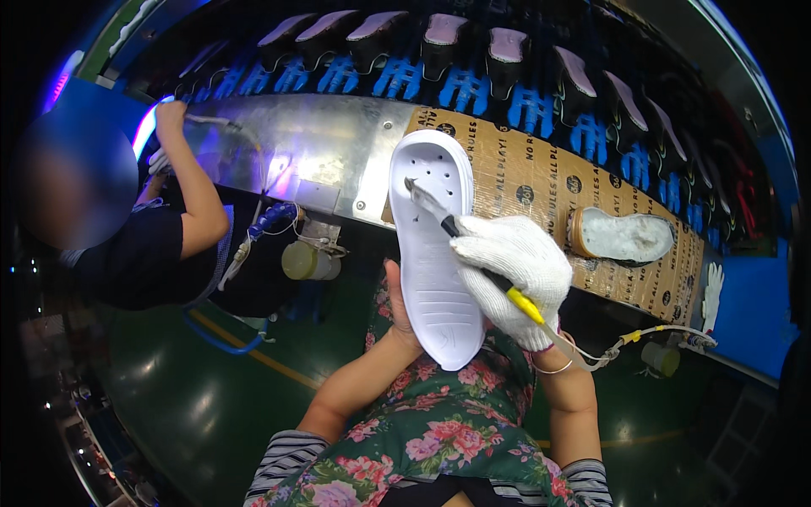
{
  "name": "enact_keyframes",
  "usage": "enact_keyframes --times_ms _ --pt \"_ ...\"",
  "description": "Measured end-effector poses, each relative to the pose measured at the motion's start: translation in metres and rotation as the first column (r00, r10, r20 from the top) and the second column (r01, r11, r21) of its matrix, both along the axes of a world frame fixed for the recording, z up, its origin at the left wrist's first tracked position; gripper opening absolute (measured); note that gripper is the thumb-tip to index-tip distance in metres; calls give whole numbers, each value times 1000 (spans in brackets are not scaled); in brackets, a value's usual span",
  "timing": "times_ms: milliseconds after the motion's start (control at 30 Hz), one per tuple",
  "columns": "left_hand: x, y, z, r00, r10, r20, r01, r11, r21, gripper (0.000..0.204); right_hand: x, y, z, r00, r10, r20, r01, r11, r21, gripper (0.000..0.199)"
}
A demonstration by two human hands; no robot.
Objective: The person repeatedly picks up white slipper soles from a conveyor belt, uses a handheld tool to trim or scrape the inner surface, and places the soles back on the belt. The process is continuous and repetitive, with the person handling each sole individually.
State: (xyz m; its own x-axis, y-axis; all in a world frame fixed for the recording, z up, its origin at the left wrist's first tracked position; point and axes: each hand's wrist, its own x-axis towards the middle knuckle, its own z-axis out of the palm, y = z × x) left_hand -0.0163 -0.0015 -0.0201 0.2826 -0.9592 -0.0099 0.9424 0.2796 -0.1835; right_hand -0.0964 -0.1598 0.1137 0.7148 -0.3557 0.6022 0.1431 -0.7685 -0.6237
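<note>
Floral apron point(439, 439), green with pink blooms, lower centre, worn over striped sleeves point(283, 460); both forearms rise from it.

Left hand point(397, 308): bare, behind and under the white shoe sole point(435, 245), fingers mostly hidden by it; thumb side shows at the sole's left edge. It grips the sole from beneath, near the heel end.

White shoe sole: held upright in mid-air over the lap, toe end up, ribbed inner face toward the camera, small holes near the top. It overlaps the near edge of the table.

Right hand point(515, 270): in a white knit glove, fingers closed around a brush point(473, 253) with a yellow and black handle. The brush tip point(414, 188) touches the upper part of the sole. A thin hose point(608, 351) runs from the handle's rear end toward a small pot point(661, 358) at right.

Table point(321, 144): curved metal surface, partly covered with printed brown cardboard point(541, 182).

Second sole point(625, 237): pale, lying flat on the cardboard, right of the gloved hand, apart from it.

Row of dark shoe uppers point(507, 55) on blue holders point(460, 89): along the far side of the table.

Co-worker point(169, 237): at left, dark top, one arm raised to the table's edge; a glue pot point(306, 262) and hose hang beside them.

Green floor point(203, 406) below.
</note>
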Motion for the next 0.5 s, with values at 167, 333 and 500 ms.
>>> enact_keyframes --times_ms 167,333,500 --pt "-12 4 9 896 -156 416 -54 891 451 104 13 -6 -8 993 -21 117 55 955 -293 41" --pt "-16 13 -45 974 -114 194 35 930 366 94 6 16 -12 992 122 25 -120 990 -70 38" --pt "-5 6 -12 904 -39 425 -149 905 399 93 5 6 -22 993 -8 118 8 1000 0 35"
